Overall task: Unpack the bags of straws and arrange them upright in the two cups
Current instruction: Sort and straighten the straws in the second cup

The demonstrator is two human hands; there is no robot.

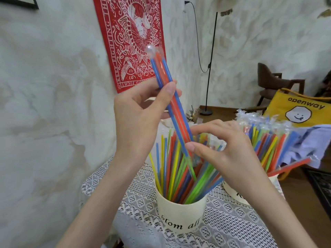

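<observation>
On the lace-covered surface (232, 224) just below us stands a cream cup (180, 216) full of loose straws (176, 174) in yellow, blue, orange and green, fanned out and leaning. Above it we hold a narrow clear bag (166, 83) of blue and orange straws, tilted, its sealed end up and its lower end down among the loose straws. Our left hand (138, 119) grips the bag near its middle, thumb in front and fingers (176, 92) curled behind. Our right hand (225, 151) pinches the bag's lower end between thumb and forefinger, the other fingers loosely curved.

To the right, partly behind our right hand, a second cup (236, 193) holds a bunch of bagged straws (266, 138), still in crinkled clear wrappers; one orange straw (290, 166) sticks out sideways.

Further back sit a yellow tote (304, 106) with a smiling face, a dark chair (275, 83), and a thin floor lamp (210, 68). A red hanging (129, 40) covers part of the white wall (53, 86).
</observation>
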